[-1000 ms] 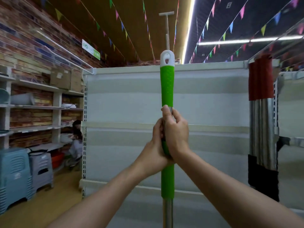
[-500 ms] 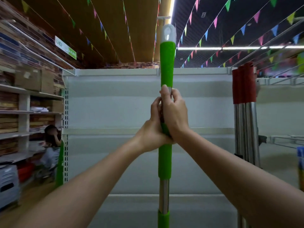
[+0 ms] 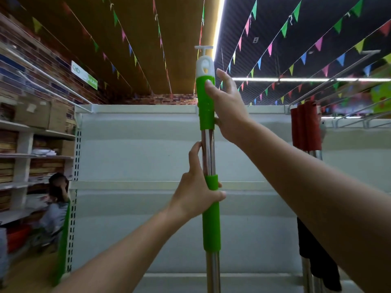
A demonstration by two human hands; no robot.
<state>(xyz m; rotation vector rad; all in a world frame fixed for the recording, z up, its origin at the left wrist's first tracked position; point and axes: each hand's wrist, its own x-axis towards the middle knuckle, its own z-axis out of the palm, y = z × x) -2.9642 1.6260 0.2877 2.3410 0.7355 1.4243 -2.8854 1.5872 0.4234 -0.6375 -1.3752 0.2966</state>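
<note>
Pole (image 3: 208,157) gripped
Left hand (image 3: 196,187) curls round it; right hand (image 3: 228,108) pinches higher (red poles (image 3: 305,125) right of fingers, shelf (image 3: 137,144) behind).

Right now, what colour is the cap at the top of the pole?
White cap on the pole, above its green grip; head view shows it best.

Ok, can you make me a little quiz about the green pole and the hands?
1. True or false: the green pole stands upright.
2. The left hand holds it low down. Where is the right hand? A) higher up the same pole B) flat on a shelf C) hanging at the person's side
3. Fill in: the poles at the right have ___ grips on top.

Key: 1 true; 2 A; 3 red.
</note>
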